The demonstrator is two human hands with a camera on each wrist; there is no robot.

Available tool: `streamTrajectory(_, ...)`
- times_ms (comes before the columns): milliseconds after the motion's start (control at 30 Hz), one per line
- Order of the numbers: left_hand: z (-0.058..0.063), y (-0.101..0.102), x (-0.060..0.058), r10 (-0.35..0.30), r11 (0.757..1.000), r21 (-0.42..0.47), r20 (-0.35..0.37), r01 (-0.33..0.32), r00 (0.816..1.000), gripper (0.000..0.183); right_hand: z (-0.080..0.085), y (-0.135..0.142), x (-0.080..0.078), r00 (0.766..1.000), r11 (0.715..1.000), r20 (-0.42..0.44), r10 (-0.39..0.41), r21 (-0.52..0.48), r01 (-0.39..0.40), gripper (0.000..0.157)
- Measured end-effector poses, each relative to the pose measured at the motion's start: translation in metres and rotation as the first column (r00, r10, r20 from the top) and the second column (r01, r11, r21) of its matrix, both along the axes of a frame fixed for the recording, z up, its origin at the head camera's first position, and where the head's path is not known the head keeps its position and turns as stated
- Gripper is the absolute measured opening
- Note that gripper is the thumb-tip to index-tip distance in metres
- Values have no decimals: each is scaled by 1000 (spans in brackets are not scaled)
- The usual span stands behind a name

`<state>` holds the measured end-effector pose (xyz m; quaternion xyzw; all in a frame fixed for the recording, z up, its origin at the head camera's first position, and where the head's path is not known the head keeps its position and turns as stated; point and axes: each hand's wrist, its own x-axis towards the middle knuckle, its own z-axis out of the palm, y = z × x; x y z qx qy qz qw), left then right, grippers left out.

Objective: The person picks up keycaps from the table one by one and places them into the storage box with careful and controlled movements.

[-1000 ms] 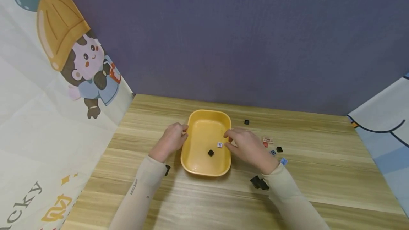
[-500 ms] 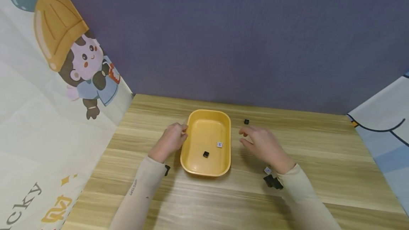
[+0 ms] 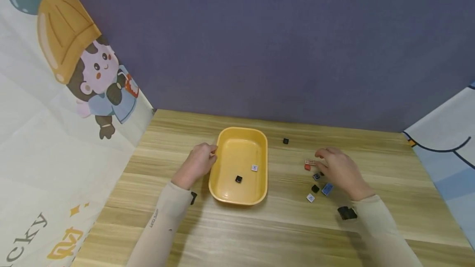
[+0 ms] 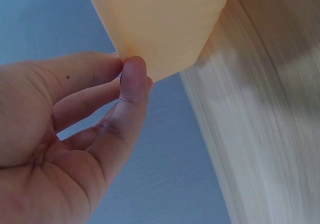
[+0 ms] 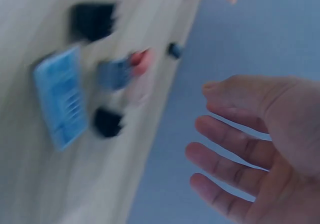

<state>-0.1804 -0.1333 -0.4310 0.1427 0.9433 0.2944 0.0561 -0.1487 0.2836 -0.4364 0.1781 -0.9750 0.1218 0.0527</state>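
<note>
My left hand point(image 3: 196, 164) pinches the left rim of a yellow plastic tray point(image 3: 237, 199) between thumb and fingers, as the left wrist view shows close up. Inside the tray lie a small black square piece point(image 3: 238, 179) and a white tile point(image 3: 254, 168) with a printed mark. To the right, my right hand point(image 3: 342, 172) hovers over small loose pieces, its fingers apart and holding nothing. Nearest it are a blue printed rectangular piece point(image 5: 62, 96), a black piece point(image 5: 107, 122), a red piece point(image 3: 307, 167) and a pale tile with red print point(image 3: 309, 162).
A white tile point(image 3: 310, 197), a black piece point(image 3: 315, 188) and a blue-grey square point(image 3: 316, 176) also lie on the wooden table point(image 3: 259, 238). Another black piece point(image 3: 285, 141) sits beyond the tray's right side. A dark panel point(image 3: 274, 48) borders the table's far edge.
My right hand has moved from the tray's right rim out to the right, over the loose pieces. The black piece in the tray has shifted slightly left. My left hand stays at the rim.
</note>
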Motion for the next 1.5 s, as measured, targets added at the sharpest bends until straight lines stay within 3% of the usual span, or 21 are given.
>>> streamTrajectory(367, 0, 0, 1, 0, 1000, -11, 0, 0, 1000, 34, -33, 21, -11, 993, 998, 109, -53, -39, 57, 25)
streamTrajectory(533, 1, 0, 1, 4, 1000, -18, 0, -4, 1000, 34, -39, 22, -15, 987, 997, 148, -63, -32, 68, 26)
streamTrajectory(767, 1, 1, 1, 4, 1000, -16, 4, -4, 1000, 34, -43, 22, -19, 989, 998, 139, -53, -26, 57, 23)
streamTrajectory(1233, 3, 0, 0, -8, 1000, -20, -17, 8, 1000, 34, -38, 18, -18, 991, 998, 123, -49, -35, 54, 19)
streamTrajectory(1500, 2, 0, 1, -8, 1000, -10, -16, 8, 1000, 33, -15, -2, -11, 995, 998, 98, -18, -58, 24, 23)
